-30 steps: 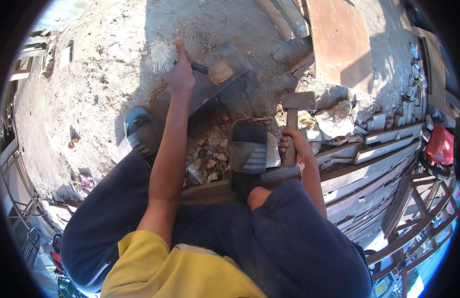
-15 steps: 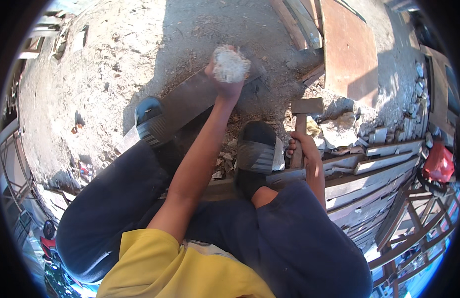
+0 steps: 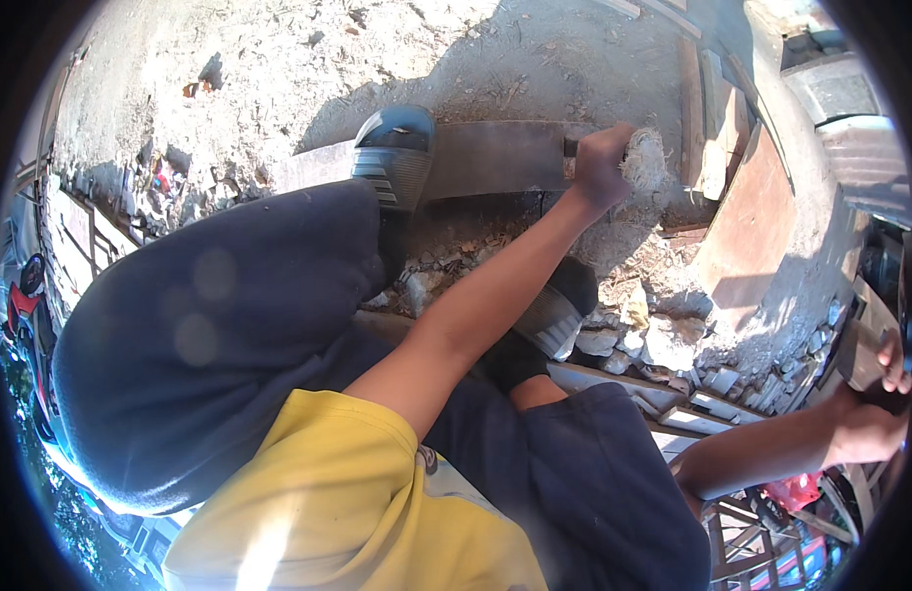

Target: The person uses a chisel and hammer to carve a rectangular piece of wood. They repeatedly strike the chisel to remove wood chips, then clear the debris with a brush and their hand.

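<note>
The frayed-ended tool (image 3: 649, 163) is gripped in the closed left hand (image 3: 602, 169) by the plank (image 3: 495, 158); the hammer (image 3: 858, 357) is clasped, far right, in the right hand (image 3: 867, 429). Probably stiff (its fibrous end looks splintery), the tool is best grasped mid-shaft; the likely head-heavy hammer, by its handle.

Above centre right, the left hand (image 3: 602, 169) grips a tool (image 3: 649, 163) – its end pale and frayed – by a dark plank (image 3: 495, 158). At the right edge, the right hand (image 3: 875, 424) wraps a dark handle (image 3: 883, 396). A striped slide sandal (image 3: 392, 163) sits upper centre – a reddish-brown board (image 3: 746, 241) leans upper right.
</note>
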`<act>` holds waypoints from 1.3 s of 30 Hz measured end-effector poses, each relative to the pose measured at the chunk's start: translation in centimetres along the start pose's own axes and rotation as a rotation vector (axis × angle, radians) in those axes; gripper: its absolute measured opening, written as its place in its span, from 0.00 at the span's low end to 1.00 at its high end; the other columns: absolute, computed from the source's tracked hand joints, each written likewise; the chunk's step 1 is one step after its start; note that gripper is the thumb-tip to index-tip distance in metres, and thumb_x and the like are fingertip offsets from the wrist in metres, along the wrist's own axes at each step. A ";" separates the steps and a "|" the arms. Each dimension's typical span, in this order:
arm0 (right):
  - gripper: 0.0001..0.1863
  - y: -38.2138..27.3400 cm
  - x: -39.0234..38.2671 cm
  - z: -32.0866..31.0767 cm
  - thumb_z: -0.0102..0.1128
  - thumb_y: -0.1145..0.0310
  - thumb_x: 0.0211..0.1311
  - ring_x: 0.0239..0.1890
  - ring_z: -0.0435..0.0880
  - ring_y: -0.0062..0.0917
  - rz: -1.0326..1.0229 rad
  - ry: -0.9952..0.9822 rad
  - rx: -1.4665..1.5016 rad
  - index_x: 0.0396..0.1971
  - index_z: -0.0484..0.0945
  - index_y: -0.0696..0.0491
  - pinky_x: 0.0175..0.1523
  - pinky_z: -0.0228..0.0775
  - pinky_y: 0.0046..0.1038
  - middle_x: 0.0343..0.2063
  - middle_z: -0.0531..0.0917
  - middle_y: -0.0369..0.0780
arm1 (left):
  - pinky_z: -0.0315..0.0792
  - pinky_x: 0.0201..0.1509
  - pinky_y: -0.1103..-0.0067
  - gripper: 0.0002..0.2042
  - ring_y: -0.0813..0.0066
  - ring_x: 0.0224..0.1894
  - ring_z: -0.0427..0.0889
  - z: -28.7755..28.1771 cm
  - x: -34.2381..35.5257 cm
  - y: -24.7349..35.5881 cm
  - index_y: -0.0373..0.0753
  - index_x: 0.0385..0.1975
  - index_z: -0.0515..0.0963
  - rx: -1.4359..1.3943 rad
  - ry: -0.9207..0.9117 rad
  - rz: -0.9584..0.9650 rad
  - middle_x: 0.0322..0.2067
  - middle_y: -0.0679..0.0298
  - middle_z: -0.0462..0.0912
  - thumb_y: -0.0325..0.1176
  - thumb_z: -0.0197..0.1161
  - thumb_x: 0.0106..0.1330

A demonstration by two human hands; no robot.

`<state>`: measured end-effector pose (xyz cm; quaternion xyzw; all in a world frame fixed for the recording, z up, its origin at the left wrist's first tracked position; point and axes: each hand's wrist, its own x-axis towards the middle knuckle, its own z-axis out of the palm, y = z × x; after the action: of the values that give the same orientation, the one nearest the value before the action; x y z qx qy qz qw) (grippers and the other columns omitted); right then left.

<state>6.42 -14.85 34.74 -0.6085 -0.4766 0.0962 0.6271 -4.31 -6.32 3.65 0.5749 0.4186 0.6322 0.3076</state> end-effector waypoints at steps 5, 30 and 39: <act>0.10 12.8 -13.9 2.6 0.55 0.66 0.55 0.15 0.71 0.18 0.946 -0.707 -0.386 0.26 0.71 0.59 0.24 0.65 0.20 0.12 0.72 0.34 | 0.68 0.25 0.68 0.13 0.54 0.22 0.77 0.7 1.0 0.5 0.37 0.21 0.71 -0.067 0.011 0.016 0.17 0.54 0.74 0.35 0.68 0.40; 0.10 11.1 -14.6 1.1 0.57 0.67 0.51 0.11 0.69 0.17 1.003 -0.631 -0.250 0.17 0.71 0.55 0.18 0.59 0.22 0.08 0.70 0.34 | 0.70 0.28 0.70 0.09 0.57 0.25 0.78 -1.9 -0.2 -1.3 0.38 0.23 0.74 -0.121 -0.086 -0.115 0.20 0.57 0.76 0.34 0.65 0.45; 0.08 17.6 -20.9 -4.9 0.56 0.71 0.53 0.14 0.70 0.18 1.445 -0.282 0.046 0.26 0.69 0.57 0.18 0.64 0.22 0.15 0.70 0.35 | 0.61 0.19 0.81 0.07 0.84 0.16 0.64 -7.8 4.8 -4.2 0.41 0.30 0.67 -0.696 0.097 -0.721 0.16 0.70 0.67 0.29 0.60 0.61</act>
<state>7.01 -28.54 10.62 -0.7394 -0.0307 0.5727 0.3527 -13.06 -1.59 2.29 0.2270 0.3687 0.6139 0.6601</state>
